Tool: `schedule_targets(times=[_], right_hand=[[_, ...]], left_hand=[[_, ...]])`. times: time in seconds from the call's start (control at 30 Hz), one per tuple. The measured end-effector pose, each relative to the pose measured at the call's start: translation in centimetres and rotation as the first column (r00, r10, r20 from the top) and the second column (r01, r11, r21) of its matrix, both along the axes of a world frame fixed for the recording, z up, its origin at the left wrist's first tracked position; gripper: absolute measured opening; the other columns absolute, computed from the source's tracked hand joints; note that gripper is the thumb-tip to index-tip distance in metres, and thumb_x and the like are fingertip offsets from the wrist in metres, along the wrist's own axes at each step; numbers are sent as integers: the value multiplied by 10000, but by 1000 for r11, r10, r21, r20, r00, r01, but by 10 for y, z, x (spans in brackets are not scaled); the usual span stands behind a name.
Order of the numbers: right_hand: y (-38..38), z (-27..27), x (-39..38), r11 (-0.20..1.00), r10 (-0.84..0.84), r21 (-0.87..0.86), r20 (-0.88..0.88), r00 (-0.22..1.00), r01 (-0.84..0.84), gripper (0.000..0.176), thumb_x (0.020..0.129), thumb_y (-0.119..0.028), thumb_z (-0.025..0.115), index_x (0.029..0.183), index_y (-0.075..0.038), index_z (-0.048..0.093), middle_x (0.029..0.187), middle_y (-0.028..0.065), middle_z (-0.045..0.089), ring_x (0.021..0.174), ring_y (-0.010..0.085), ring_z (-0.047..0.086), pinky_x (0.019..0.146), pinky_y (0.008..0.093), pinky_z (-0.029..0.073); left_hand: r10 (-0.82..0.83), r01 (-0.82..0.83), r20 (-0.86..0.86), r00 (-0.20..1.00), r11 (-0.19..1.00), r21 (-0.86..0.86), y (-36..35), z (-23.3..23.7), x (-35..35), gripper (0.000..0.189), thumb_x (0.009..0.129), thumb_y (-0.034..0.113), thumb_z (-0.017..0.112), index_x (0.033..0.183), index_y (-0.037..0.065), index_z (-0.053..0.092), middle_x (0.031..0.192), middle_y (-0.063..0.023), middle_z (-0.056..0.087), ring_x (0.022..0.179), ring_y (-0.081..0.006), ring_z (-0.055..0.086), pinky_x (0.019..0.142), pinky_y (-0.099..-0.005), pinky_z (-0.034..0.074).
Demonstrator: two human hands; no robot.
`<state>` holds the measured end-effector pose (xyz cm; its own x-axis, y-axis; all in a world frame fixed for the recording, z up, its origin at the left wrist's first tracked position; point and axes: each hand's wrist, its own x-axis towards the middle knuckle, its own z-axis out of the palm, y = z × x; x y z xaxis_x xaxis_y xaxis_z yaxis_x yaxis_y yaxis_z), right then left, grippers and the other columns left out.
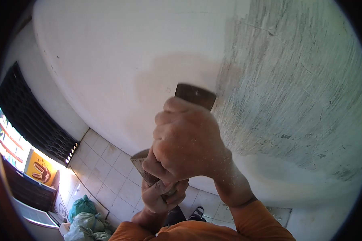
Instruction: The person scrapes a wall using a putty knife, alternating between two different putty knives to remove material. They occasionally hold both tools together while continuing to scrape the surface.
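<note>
My right hand (185, 140) is closed in a fist around a putty knife, its wide dark blade (195, 95) jutting out above the knuckles in front of the wall (108, 52). The handle is hidden inside the fist. Just below it, my left hand (163, 197) is closed, holding a second putty knife (142, 160) whose pale, worn blade points up and to the left. My right hand partly covers this lower tool. Behind the upper blade, a damp-looking beige patch meets a grey, streaked area (285, 88) of the wall.
White floor tiles (120, 176) run along the wall's foot. At the lower left, green and whitish bags (84, 211) stand near a bright doorway with a dark folding gate (32, 112). My sandalled foot (197, 213) shows below my hands.
</note>
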<state>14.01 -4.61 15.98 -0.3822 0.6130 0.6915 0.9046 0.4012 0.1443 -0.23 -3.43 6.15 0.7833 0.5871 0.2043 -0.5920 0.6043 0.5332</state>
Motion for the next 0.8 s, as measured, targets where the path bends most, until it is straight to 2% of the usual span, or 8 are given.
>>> schedule_targets(times=[0.17, 0.27, 0.47, 0.53, 0.6, 0.7, 0.73, 0.8], right_hand=[[1, -27, -1, 988, -54, -136, 94, 994, 67, 292, 623, -257, 587, 391, -109, 489, 418, 6, 431, 494, 158, 439, 630, 266, 392], [2, -5, 1, 998, 8, -59, 19, 1000, -7, 314, 631, -268, 582, 377, -115, 480, 402, 6, 425, 479, 155, 439, 634, 275, 385], [1, -14, 1, 999, 0, -48, 67, 998, 3, 320, 633, -269, 570, 362, -119, 489, 394, 2, 420, 461, 146, 425, 621, 276, 381], [2, -3, 2, 999, 53, 6, -27, 998, -53, 324, 637, -272, 571, 364, -118, 491, 398, 1, 425, 463, 150, 426, 618, 275, 382], [1, -3, -1, 998, 41, 54, -72, 997, -37, 326, 626, -280, 576, 357, -120, 484, 409, 3, 437, 467, 153, 425, 612, 276, 384], [-2, -20, -1, 1000, 3, -30, -17, 1000, -4, 318, 607, -283, 583, 357, -115, 482, 415, 6, 438, 470, 154, 424, 604, 284, 390], [1, -19, 0, 999, 32, 16, -30, 999, -32, 306, 598, -266, 579, 359, -108, 471, 407, 6, 422, 468, 161, 428, 598, 293, 393], [-2, 1, 2, 998, 27, 53, -40, 999, -25, 315, 669, -264, 571, 388, -130, 521, 416, 17, 466, 456, 153, 433, 636, 307, 384]], left_hand=[[-86, 82, -43, 995, 994, -78, 2, -30, -3, 332, 795, 140, 555, 1104, 82, 448, 727, -163, 482, 351, -91, 295, 265, -194, 241], [-116, 116, -2, 993, 993, 22, 11, -18, -6, 358, 805, 142, 547, 1145, 104, 442, 751, -172, 488, 354, -91, 309, 269, -188, 236], [31, -39, -131, 991, 998, -59, -4, -7, -7, 429, 820, 167, 582, 1192, 56, 397, 710, -160, 494, 373, -83, 331, 285, -185, 220], [12, -12, -75, 997, 1000, 1, 0, -3, -8, 465, 813, 164, 587, 1219, 80, 377, 709, -158, 496, 372, -83, 332, 284, -185, 224], [-37, 36, -28, 999, 999, -24, -1, 0, -9, 344, 804, 110, 555, 1130, 117, 447, 741, -132, 481, 374, -89, 295, 299, -168, 238], [-44, 34, -99, 994, 995, -94, -5, -6, -11, 335, 810, 103, 550, 1129, 106, 448, 757, -126, 483, 395, -89, 314, 302, -164, 230], [13, -14, -154, 988, 1000, -3, -3, -3, -11, 411, 828, 177, 582, 1171, 38, 403, 722, -151, 501, 374, -82, 334, 298, -196, 233], [-35, 41, -125, 992, 998, 44, 0, 12, -9, 402, 840, 178, 583, 1172, 45, 399, 724, -145, 502, 382, -81, 334, 309, -196, 239]])
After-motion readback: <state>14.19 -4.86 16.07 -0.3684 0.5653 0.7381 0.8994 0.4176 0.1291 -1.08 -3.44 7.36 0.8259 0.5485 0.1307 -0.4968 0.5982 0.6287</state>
